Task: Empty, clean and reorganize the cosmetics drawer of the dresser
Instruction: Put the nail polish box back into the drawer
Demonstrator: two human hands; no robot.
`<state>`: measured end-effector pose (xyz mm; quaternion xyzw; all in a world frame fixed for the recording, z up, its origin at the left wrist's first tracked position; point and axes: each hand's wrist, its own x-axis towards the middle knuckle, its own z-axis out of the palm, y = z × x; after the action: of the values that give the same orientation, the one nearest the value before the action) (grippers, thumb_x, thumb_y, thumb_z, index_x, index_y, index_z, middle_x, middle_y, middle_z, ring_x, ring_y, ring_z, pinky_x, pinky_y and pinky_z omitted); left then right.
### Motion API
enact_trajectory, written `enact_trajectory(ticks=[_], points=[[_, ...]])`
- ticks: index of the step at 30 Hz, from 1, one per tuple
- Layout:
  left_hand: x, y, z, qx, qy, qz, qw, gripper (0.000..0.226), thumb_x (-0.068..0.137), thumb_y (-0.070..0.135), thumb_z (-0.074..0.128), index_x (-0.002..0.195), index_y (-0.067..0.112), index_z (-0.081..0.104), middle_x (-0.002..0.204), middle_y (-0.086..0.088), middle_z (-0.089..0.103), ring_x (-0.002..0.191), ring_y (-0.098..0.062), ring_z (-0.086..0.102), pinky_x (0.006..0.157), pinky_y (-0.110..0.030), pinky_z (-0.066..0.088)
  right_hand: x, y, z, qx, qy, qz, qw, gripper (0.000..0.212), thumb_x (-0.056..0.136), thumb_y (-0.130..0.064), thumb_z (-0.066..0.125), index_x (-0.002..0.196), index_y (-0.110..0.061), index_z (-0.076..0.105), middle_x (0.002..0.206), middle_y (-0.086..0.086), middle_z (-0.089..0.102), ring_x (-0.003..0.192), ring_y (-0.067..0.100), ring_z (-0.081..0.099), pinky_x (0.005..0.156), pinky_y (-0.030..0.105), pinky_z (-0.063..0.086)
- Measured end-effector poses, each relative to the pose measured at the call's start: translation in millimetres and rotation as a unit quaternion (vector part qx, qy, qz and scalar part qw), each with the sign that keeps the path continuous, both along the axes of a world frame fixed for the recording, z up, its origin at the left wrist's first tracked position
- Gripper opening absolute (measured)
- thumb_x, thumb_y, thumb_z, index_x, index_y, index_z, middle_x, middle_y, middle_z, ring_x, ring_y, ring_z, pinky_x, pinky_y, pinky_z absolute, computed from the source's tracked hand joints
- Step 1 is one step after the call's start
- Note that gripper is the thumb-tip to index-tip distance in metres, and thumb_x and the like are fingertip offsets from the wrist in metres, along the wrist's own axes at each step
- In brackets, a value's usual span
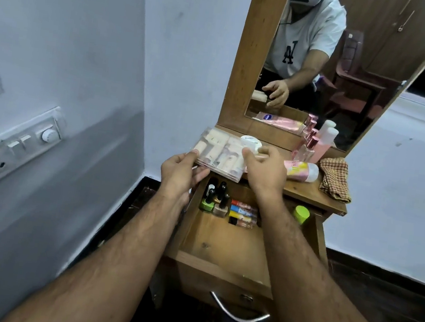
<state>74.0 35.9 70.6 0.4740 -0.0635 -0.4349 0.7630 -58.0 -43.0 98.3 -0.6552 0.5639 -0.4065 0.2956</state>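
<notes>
The wooden drawer (223,248) of the dresser stands pulled out below me. At its back stand several nail polish bottles (215,198), and several small coloured tubes (243,213) lie beside them. My left hand (180,174) grips the near left corner of a clear plastic case of cream-coloured cosmetics (222,152), held over the dresser top's front edge. My right hand (265,168) holds the case's right side, its fingers curled over it. A white round jar (250,142) sits just behind the case.
On the dresser top (308,194) lie a pink and yellow tube (302,171), a checked cloth (335,179), pink perfume bottles (308,147) and a pink bottle with a white cap (325,143). A green cap (301,214) shows at the drawer's right. A mirror (330,62) rises behind; a wall is close on the left.
</notes>
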Motion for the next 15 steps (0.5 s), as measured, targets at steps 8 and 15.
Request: enact_trajectory(ticks=[8,15], points=[[-38,57,-18,0.104,-0.181,-0.108,0.972,0.010,0.095,0.015,0.062,0.090,0.007,0.065,0.092,-0.012,0.073,0.075,-0.016,0.070,0.063,-0.026,0.060,-51,51,-28,0.200,-0.302,0.030,0.932,0.013,0.088,-0.005,0.070,0.100,-0.008,0.064,0.100,0.018,0.073,0.089,0.033,0.073,0.067,0.046,0.062],[-50,76,-24,0.305,-0.594,-0.183,0.722,0.020,0.090,0.029,0.070,0.106,0.017,0.073,0.105,0.003,0.071,0.087,-0.009,0.060,0.078,-0.023,0.047,-85,80,-66,0.292,-0.237,0.052,0.925,0.009,0.090,-0.001,0.068,0.095,-0.003,0.061,0.095,0.022,0.072,0.074,0.028,0.072,0.055,0.040,0.061]])
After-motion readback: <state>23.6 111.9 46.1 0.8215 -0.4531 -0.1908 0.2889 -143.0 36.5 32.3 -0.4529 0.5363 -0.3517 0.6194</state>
